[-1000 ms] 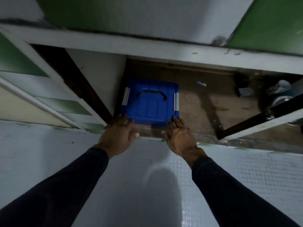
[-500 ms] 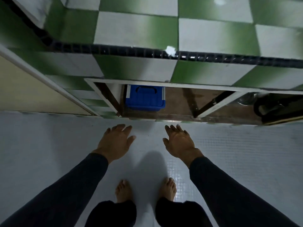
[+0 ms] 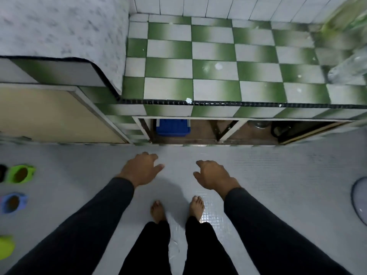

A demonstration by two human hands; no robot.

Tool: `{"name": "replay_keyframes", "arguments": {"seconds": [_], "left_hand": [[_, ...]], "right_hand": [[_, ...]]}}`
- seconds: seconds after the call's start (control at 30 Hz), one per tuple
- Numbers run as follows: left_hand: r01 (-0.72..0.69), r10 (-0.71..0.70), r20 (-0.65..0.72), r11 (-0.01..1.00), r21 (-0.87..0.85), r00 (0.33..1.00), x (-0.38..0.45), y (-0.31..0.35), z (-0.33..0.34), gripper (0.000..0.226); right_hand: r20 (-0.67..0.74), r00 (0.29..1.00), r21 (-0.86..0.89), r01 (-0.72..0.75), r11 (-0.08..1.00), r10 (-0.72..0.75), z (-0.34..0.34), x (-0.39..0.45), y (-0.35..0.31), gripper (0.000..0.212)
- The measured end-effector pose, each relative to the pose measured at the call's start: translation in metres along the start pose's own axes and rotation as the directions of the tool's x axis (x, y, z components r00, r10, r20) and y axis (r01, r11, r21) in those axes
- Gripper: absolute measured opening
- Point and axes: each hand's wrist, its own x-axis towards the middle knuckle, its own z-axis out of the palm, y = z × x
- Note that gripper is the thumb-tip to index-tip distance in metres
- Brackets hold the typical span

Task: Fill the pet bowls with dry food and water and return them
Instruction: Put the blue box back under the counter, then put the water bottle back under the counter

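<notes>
Fingers of both hands hang loosely curled, holding nothing.
Left hand [image 3: 141,169] and right hand [image 3: 213,176] hover mid-frame; blue plastic lidded box [image 3: 172,127] sits above them.

Dim, flat indoor light with a cool grey-green cast. A soft shadow pools on the floor [image 3: 278,175] around the bare feet [image 3: 196,207], so the source is probably overhead or behind. A small glare patch sits on the glossy tiles by the right foot. The under-counter recess [image 3: 248,130] is dark and its contents hard to make out. Strong wide-angle bending: the counter edge [image 3: 238,104] bows, and lines splay toward the corners. Motion blur smears the left and right edges; the green bowl [image 3: 18,174] and blue bowl [image 3: 12,203] at the far left are soft. The centre is moderately sharp.
</notes>
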Motion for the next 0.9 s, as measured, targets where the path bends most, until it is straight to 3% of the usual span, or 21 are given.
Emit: {"name": "replay_keyframes", "arguments": {"seconds": [0.3,0.47,0.67,0.9], "left_hand": [[-0.077,0.072,-0.168,0.997,-0.02,0.983,-0.035,0.021,-0.084,0.056],[-0.138,0.154,-0.255,0.987,0.082,0.955,-0.033,0.041,-0.133,0.059],[-0.228,0.29,-0.335,0.95,0.212,0.897,-0.02,0.072,-0.175,0.063],[-0.276,0.413,-0.333,0.879,0.388,0.848,-0.002,0.134,-0.202,0.061]], "right_hand": [[-0.233,0.97,0.1,-0.048,0.994,0.07,-0.086,-0.051,-0.02,0.043],[-0.342,0.93,0.141,-0.089,0.986,0.133,-0.131,-0.068,-0.013,0.042],[-0.457,0.864,0.223,-0.121,0.967,0.214,-0.165,-0.087,0.01,0.057],[-0.543,0.784,0.256,-0.185,0.949,0.3,-0.185,-0.107,0.059,0.061]]}}
